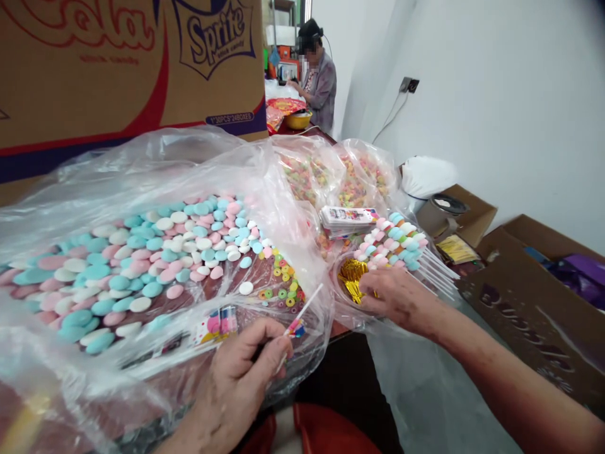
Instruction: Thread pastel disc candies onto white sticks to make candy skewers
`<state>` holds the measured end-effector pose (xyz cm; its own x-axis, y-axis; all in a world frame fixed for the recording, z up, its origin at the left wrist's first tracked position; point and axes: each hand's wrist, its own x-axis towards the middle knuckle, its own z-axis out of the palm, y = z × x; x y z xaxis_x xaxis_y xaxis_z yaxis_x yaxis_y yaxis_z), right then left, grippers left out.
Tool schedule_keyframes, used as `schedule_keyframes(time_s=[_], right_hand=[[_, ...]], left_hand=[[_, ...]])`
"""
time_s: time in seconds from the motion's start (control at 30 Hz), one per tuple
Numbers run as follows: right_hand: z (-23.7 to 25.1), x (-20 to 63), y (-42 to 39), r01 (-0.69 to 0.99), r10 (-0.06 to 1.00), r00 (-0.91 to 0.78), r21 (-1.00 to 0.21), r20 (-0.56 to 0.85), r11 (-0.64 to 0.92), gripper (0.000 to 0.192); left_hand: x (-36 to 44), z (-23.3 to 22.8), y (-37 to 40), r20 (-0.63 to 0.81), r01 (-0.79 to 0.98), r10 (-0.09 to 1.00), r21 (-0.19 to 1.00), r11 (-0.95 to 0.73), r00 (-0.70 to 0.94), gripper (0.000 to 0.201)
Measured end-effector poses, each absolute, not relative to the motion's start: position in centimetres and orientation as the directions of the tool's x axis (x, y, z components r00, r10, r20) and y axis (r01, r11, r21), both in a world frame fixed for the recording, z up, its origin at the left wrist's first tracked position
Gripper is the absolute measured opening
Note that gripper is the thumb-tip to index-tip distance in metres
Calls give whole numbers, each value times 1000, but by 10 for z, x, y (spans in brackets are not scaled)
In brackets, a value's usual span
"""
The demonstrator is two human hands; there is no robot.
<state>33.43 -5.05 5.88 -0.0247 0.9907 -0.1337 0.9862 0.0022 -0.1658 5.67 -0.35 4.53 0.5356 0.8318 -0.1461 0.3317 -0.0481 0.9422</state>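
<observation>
My left hand (241, 372) pinches a thin white stick (302, 312) that carries a few small coloured candy rings near my fingers. It hovers over a big clear plastic bag (155, 164) spread open, full of blue, pink and white round candies (127, 265), with loose coloured ring candies (281, 284) at its near right edge. My right hand (401, 296) reaches into a small clear bowl holding gold twist ties (352, 277), fingers on them. Finished candy sticks (397, 243) lie piled just behind that hand.
A large Sprite and Cola carton (118, 63) stands behind the bag. Bags of ring candies (340, 176) and a stack of printed cards (347, 217) lie further back. Open brown boxes (534, 284) sit on the right by the white wall. Another person (319, 79) works at the far end.
</observation>
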Motion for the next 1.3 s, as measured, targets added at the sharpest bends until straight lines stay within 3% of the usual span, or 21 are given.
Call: schedule_keyframes(time_s=[0.2, 0.3, 0.53, 0.73, 0.9, 1.03, 1.13, 1.2, 1.3], right_hand=[[43, 320, -33, 999, 950, 35, -29, -310, -46, 20], [44, 323, -28, 999, 953, 34, 7, -300, -33, 21], [49, 329, -35, 990, 971, 93, -81, -222, -113, 22], [46, 319, -31, 995, 953, 100, 14, -287, -100, 22], [54, 328, -32, 993, 973, 78, -67, -215, -94, 16], [53, 342, -37, 973, 974, 105, -183, -200, -143, 24], [48, 346, -41, 965, 994, 73, -246, -87, -92, 28], [47, 338, -45, 955, 990, 91, -290, 110, -56, 27], [46, 308, -51, 859, 924, 136, -508, 358, 70, 23]], left_hand=[[63, 44, -8, -284, 285, 810, 946, 151, 514, 28], [62, 42, -8, -276, 223, 824, 957, 187, 495, 26], [60, 39, -8, -356, 171, 796, 934, 312, 489, 27], [61, 41, -8, -367, 156, 774, 929, 337, 515, 27], [63, 42, -10, -412, 113, 775, 905, 410, 479, 25], [64, 39, -9, -425, 84, 756, 891, 445, 498, 28], [68, 39, -8, -438, 36, 717, 865, 501, 542, 28], [73, 40, -7, -433, -20, 695, 841, 541, 574, 26], [85, 45, -8, -420, -114, 661, 787, 607, 622, 22]])
